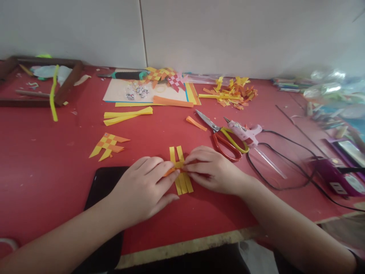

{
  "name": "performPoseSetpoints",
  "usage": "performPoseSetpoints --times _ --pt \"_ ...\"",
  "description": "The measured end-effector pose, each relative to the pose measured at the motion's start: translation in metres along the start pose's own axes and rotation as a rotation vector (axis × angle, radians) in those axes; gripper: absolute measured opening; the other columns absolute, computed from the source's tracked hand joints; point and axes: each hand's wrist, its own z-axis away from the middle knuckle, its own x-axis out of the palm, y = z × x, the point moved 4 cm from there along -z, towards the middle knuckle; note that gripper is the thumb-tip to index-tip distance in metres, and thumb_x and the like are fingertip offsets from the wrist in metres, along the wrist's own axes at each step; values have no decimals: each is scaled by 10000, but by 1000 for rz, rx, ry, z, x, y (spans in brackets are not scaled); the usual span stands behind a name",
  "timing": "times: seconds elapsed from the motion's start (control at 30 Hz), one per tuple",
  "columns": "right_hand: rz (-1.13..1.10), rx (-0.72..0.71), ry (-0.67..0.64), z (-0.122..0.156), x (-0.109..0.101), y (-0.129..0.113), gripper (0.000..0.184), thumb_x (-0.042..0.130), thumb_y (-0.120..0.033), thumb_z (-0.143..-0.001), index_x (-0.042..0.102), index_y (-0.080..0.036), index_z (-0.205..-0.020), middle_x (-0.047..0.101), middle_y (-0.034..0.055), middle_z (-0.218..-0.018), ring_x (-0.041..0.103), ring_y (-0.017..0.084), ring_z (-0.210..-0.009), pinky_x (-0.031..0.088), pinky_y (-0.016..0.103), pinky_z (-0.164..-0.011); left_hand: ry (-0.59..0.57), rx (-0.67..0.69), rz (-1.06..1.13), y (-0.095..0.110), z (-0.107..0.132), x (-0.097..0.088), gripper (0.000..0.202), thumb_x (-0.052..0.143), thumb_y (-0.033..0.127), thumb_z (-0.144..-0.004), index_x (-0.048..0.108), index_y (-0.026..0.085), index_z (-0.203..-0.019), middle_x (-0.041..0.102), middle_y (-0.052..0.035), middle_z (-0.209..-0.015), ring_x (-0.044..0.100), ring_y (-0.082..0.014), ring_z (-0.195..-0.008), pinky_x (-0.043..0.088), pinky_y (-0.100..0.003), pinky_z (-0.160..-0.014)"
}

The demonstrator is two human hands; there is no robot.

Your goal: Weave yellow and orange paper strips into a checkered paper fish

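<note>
Several yellow paper strips (184, 184) stand side by side between my hands, crossed by an orange paper strip (169, 172). My left hand (146, 182) pinches the orange strip from the left, its fingertips at the crossing. From the other side my right hand (213, 167) presses its closed fingertips on the right edge of the woven strips; the orange strip's far end is hidden there. A finished yellow and orange woven paper fish (108, 144) lies to the left. Behind are a bundle of yellow strips (128, 114) and a short orange strip (196, 123).
Scissors (219, 133) and a pink glue gun (245, 133) with its cord lie right of my hands. A black phone-like slab (107, 190) sits under my left forearm. Paper scraps (234, 93), card sheets (116, 91), a cutter (128, 75) and a wooden frame (68, 82) line the back. A purple power strip (339, 177) is at right.
</note>
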Motion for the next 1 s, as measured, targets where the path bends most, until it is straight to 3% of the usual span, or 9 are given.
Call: performPoseSetpoints --times 0.53,1.0 --pt "-54 -6 32 -1 -1 3 101 626 -188 -901 715 -192 -948 742 58 -940 676 183 -910 563 385 -854 2 -12 4 1 0 -2 418 548 441 -942 718 87 -1085 711 -124 -1065 581 -307 -951 466 -461 -840" --pt "-93 22 22 -1 -2 4 118 609 -175 -909 720 -205 -935 751 45 -940 682 172 -908 566 368 -854 23 23 4 2 -2 -1 367 527 364 -950 712 64 -1054 724 -142 -988 626 -276 -855 524 -440 -796"
